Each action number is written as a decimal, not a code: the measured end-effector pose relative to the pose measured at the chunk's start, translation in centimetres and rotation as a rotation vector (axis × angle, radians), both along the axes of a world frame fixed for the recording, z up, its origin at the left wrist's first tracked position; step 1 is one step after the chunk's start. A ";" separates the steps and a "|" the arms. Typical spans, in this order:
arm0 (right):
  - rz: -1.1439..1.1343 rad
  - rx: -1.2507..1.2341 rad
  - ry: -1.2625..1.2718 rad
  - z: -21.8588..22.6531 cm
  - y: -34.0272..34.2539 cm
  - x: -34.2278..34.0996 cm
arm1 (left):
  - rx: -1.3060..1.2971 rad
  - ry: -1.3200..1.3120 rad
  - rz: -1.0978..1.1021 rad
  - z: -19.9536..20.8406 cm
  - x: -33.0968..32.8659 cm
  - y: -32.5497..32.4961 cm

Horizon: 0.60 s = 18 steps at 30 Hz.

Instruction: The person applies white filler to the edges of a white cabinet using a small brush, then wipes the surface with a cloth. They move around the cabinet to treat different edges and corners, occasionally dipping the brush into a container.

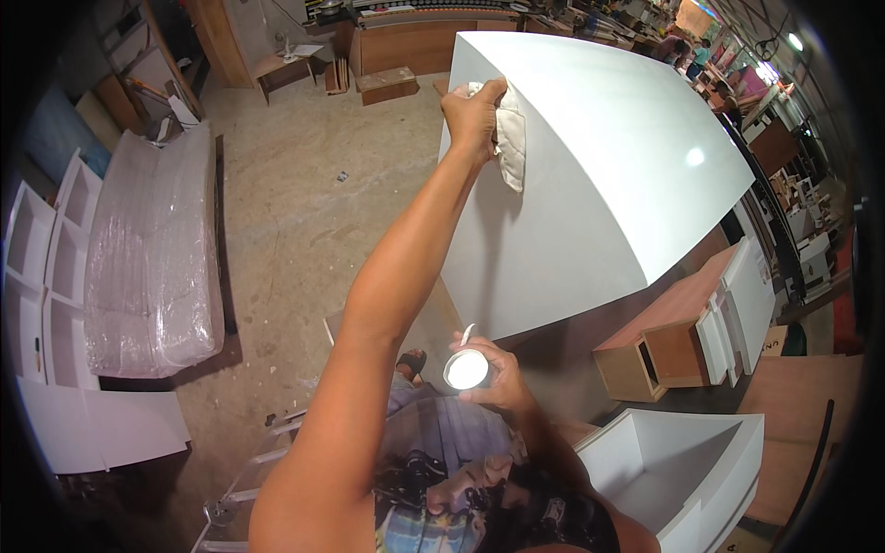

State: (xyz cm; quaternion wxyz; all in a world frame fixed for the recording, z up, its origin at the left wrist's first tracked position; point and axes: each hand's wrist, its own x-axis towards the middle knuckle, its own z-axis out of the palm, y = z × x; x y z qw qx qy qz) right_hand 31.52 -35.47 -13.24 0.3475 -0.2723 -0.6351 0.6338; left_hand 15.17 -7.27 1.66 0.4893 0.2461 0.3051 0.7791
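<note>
My left hand [475,115] reaches far forward, fingers closed around a folded off-white cloth [512,147]. It presses the cloth to the side face of a large white cabinet [544,240], close to the top edge. Low in front of my body, my right hand [501,373] grips a small round container [466,370] whose round face is bright white; whether that is a lid or contents I cannot tell. A thin white strip [468,334] sticks up beside the container by my fingers.
At the left stand a plastic-wrapped padded piece [152,249] and white shelving [69,230]. A metal ladder [244,498] is below my left arm. To the right are a brown wooden cabinet [673,332] and an open white box [645,461]. Other people [698,57] are far off.
</note>
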 end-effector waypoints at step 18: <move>-0.002 0.011 0.005 -0.3 -0.4 0.0 | -0.001 0.021 -0.027 0.2 1.5 -2.5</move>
